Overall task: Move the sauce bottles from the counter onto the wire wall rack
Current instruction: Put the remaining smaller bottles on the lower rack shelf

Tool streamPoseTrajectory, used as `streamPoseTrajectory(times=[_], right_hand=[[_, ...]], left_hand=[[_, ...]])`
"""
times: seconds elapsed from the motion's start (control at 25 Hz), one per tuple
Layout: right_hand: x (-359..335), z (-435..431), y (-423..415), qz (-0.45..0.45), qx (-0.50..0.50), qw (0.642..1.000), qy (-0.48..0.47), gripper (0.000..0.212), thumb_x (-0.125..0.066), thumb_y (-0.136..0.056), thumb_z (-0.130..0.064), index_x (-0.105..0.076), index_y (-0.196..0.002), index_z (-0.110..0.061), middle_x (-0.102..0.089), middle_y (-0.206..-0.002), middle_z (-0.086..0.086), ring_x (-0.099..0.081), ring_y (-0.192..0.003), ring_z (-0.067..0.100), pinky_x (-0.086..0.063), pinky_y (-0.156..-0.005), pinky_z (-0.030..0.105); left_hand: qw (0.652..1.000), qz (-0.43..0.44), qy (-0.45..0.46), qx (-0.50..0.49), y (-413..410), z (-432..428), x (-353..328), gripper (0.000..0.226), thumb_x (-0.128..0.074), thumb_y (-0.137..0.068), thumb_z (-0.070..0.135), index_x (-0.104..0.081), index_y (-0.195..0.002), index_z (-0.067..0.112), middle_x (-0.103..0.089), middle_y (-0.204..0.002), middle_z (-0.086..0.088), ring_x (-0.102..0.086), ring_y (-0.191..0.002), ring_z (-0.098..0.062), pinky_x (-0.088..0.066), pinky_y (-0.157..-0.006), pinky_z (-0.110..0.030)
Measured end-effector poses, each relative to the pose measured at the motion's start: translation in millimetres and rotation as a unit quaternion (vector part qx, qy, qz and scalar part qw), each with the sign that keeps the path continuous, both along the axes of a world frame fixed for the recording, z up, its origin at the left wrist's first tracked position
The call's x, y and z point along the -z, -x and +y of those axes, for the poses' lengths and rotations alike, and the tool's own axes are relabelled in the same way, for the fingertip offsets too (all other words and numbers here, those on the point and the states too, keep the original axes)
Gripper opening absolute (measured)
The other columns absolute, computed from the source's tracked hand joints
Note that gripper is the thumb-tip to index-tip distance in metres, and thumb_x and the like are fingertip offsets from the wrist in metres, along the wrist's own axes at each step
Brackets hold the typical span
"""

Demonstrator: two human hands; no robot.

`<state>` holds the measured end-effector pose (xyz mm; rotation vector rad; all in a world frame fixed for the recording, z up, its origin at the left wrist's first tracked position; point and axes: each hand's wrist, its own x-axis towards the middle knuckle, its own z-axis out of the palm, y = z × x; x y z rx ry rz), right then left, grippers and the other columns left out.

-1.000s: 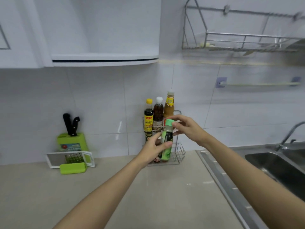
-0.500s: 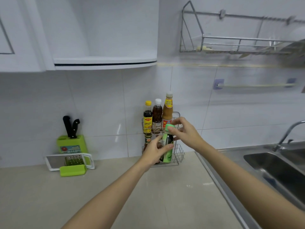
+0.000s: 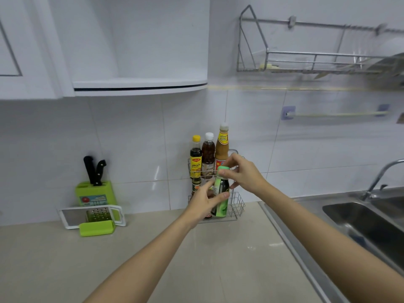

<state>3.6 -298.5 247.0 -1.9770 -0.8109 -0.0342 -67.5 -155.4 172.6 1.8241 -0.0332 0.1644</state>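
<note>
A dark bottle with a green cap and green label (image 3: 221, 193) stands in the lower tier of the small wire rack (image 3: 237, 204) against the tiled wall. My left hand (image 3: 204, 202) grips the bottle's body and my right hand (image 3: 242, 171) pinches its green cap. On the rack's upper tier stand three bottles: a yellow-capped dark one (image 3: 195, 157), a white-capped brown one (image 3: 208, 155) and a tall orange one (image 3: 222, 145). A small jar (image 3: 196, 185) sits below them, partly hidden by my left hand.
A green knife block (image 3: 96, 193) with two black-handled knives and a white-and-green grater (image 3: 91, 217) sit at the left of the beige counter (image 3: 131, 259). A steel sink (image 3: 363, 224) with a faucet (image 3: 380, 178) lies to the right. A metal dish rack (image 3: 306, 60) hangs high on the wall.
Both hands have lowered the green-capped bottle down into the rack's lower tier. The view has tilted slightly upward.
</note>
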Motion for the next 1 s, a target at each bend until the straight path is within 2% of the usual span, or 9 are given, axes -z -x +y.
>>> streamPoseTrajectory(times=[0.08,0.16,0.28,0.4,0.6,0.68,0.76,0.88,1.0], right_hand=[[0.5,2.2,1.5,-0.004,0.039,0.999,-0.016,0.037,-0.073,-0.079,-0.040,-0.051,-0.091,-0.012,-0.061,-0.093,0.008,-0.069,-0.078,0.022,-0.061,-0.055,0.036],[4.2,3.8,2.3,0.042,0.029,0.997,-0.065,0.039,-0.062,-0.087,-0.043,-0.051,-0.102,-0.008,-0.061,-0.106,0.011,-0.068,-0.091,0.023,-0.062,-0.070,0.041],[7.6,4.7,-0.5,0.135,-0.028,0.981,-0.133,0.030,-0.047,-0.098,-0.029,-0.050,-0.124,-0.013,-0.063,-0.122,0.002,-0.063,-0.111,0.017,-0.057,-0.088,0.038],[7.3,6.6,-4.8,0.146,-0.048,0.976,-0.155,0.026,-0.055,-0.095,-0.019,-0.058,-0.120,-0.011,-0.066,-0.114,0.004,-0.065,-0.107,0.019,-0.057,-0.088,0.034],[11.5,11.8,-11.2,0.106,-0.027,0.993,-0.052,0.026,-0.069,-0.084,-0.036,-0.067,-0.103,-0.018,-0.067,-0.103,0.007,-0.064,-0.101,0.025,-0.056,-0.089,0.041],[8.9,14.9,-13.1,0.058,0.023,0.998,0.023,0.046,-0.073,-0.070,-0.056,-0.066,-0.093,-0.017,-0.065,-0.088,0.003,-0.064,-0.085,0.021,-0.055,-0.078,0.041],[8.8,18.6,-12.8,0.026,0.062,0.996,0.054,0.059,-0.066,-0.067,-0.069,-0.062,-0.091,-0.015,-0.065,-0.087,0.002,-0.064,-0.084,0.020,-0.055,-0.075,0.039],[11.1,19.9,-9.2,0.086,-0.019,0.995,-0.040,0.038,-0.054,-0.092,-0.046,-0.060,-0.112,-0.015,-0.066,-0.111,0.003,-0.066,-0.104,0.021,-0.056,-0.089,0.039],[14.5,17.1,-17.2,0.079,-0.015,0.990,-0.114,0.021,-0.058,-0.094,-0.020,-0.062,-0.111,-0.009,-0.071,-0.106,0.012,-0.070,-0.097,0.025,-0.055,-0.093,0.043]], left_hand=[[1.000,-0.001,-0.001,0.003,2.6,-2.4,-4.1,0.068,-0.068,-0.082,0.047,-0.041,-0.142,0.028,-0.059,-0.119,0.010,-0.054,-0.113,-0.005,-0.047,-0.095,-0.027],[1.000,-0.006,0.024,0.007,2.5,-2.2,-7.5,0.056,-0.068,-0.084,0.041,-0.049,-0.135,0.026,-0.067,-0.114,0.006,-0.064,-0.108,-0.007,-0.053,-0.089,-0.023],[0.998,-0.009,0.055,0.010,1.1,5.1,-11.6,0.041,-0.069,-0.086,0.035,-0.055,-0.124,0.029,-0.071,-0.113,-0.005,-0.069,-0.104,-0.017,-0.057,-0.087,-0.030],[0.997,-0.011,0.073,0.016,1.6,10.2,-12.2,0.044,-0.068,-0.086,0.033,-0.055,-0.128,0.027,-0.071,-0.115,-0.009,-0.070,-0.105,-0.019,-0.057,-0.090,-0.034],[0.998,0.023,0.047,0.031,1.5,15.5,1.6,0.065,-0.069,-0.081,0.046,-0.045,-0.139,0.028,-0.068,-0.118,-0.015,-0.067,-0.109,-0.022,-0.051,-0.100,-0.046],[0.999,0.033,0.010,0.025,0.9,17.1,5.8,0.078,-0.069,-0.080,0.050,-0.036,-0.146,0.027,-0.063,-0.124,-0.014,-0.062,-0.116,-0.021,-0.049,-0.103,-0.041],[0.999,0.028,0.022,0.021,-0.6,19.2,6.8,0.070,-0.068,-0.082,0.046,-0.040,-0.143,0.024,-0.067,-0.121,-0.011,-0.065,-0.112,-0.019,-0.052,-0.098,-0.036],[0.997,0.010,0.077,0.012,-2.0,25.2,1.7,0.049,-0.066,-0.088,0.036,-0.052,-0.133,0.024,-0.072,-0.113,-0.010,-0.071,-0.101,-0.018,-0.056,-0.078,-0.024],[0.996,0.006,0.091,0.017,-4.9,34.4,2.7,0.044,-0.066,-0.088,0.033,-0.055,-0.129,0.026,-0.072,-0.114,-0.007,-0.070,-0.104,-0.019,-0.057,-0.085,-0.031]])
